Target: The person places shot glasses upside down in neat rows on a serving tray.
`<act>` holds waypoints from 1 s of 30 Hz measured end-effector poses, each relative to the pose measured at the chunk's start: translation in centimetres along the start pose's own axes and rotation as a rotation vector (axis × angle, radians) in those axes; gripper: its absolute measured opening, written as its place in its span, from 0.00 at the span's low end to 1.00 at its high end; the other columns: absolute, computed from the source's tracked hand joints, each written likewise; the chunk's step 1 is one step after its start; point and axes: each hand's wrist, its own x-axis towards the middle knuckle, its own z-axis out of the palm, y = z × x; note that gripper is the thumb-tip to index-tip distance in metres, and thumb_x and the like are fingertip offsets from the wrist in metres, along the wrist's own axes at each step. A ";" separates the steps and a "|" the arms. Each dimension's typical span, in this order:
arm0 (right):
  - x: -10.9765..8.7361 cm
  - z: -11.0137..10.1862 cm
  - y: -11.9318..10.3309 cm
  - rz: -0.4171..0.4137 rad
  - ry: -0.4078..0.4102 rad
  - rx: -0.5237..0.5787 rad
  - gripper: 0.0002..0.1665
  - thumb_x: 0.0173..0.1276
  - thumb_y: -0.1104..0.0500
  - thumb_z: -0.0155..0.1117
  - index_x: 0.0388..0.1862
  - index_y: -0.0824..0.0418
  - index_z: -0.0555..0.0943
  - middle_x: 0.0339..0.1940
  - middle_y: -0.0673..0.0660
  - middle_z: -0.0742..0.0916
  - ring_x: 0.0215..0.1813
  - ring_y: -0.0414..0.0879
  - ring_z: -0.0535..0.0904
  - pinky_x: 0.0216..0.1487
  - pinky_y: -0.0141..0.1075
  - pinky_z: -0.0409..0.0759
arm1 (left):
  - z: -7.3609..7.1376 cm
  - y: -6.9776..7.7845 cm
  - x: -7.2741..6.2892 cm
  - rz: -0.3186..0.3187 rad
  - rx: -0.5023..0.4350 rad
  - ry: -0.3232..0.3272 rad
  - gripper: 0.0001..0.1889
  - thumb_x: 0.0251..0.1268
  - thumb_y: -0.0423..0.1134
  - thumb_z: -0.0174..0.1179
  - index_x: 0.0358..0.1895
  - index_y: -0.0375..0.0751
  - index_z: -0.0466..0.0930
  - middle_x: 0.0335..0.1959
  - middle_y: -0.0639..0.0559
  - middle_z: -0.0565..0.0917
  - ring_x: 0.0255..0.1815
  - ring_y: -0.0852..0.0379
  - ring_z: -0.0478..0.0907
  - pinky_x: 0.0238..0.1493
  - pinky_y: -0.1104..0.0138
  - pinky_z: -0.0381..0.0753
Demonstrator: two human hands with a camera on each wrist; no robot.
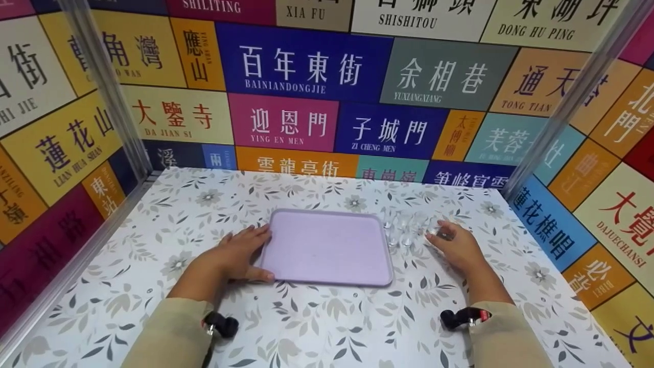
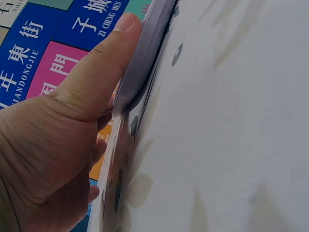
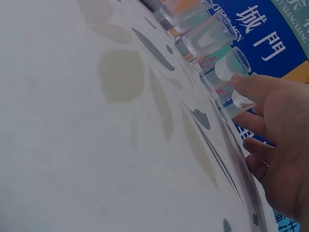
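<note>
One purple tray [image 1: 327,250] lies flat on the flowered surface [image 1: 327,332], at the centre of the frame, its long axis going from left to right. The left hand [image 1: 230,258] touches its left edge with spread fingers, gripping nothing. Right of the tray stand clear cups [image 1: 406,230], at least four; the exact number I cannot tell. The right hand [image 1: 458,246] pinches the rightmost cup [image 1: 432,225] between thumb and forefinger.
</note>
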 end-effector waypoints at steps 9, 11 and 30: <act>0.4 -0.2 0.3 0.001 -0.012 -0.066 0.45 0.77 0.36 0.66 0.79 0.65 0.73 0.75 0.69 0.80 0.79 0.67 0.72 0.83 0.62 0.66 | -0.4 0.0 -0.1 0.001 0.002 -0.003 0.67 0.48 0.80 0.70 0.89 0.56 0.49 0.92 0.59 0.45 0.93 0.40 0.38 0.88 0.32 0.34; 0.5 -0.1 0.3 0.008 -0.011 -0.074 0.44 0.77 0.36 0.66 0.78 0.64 0.73 0.75 0.69 0.80 0.79 0.67 0.72 0.83 0.62 0.66 | -0.3 0.0 -0.1 0.003 -0.001 -0.005 0.67 0.48 0.80 0.70 0.89 0.56 0.49 0.92 0.59 0.44 0.93 0.41 0.38 0.88 0.32 0.34; 0.4 0.3 0.2 0.090 0.111 0.009 0.42 0.74 0.33 0.67 0.72 0.63 0.78 0.70 0.67 0.83 0.74 0.63 0.77 0.79 0.58 0.73 | -0.1 0.0 -0.3 0.014 -0.034 -0.006 0.65 0.52 0.76 0.72 0.89 0.54 0.49 0.92 0.56 0.45 0.93 0.40 0.40 0.89 0.33 0.36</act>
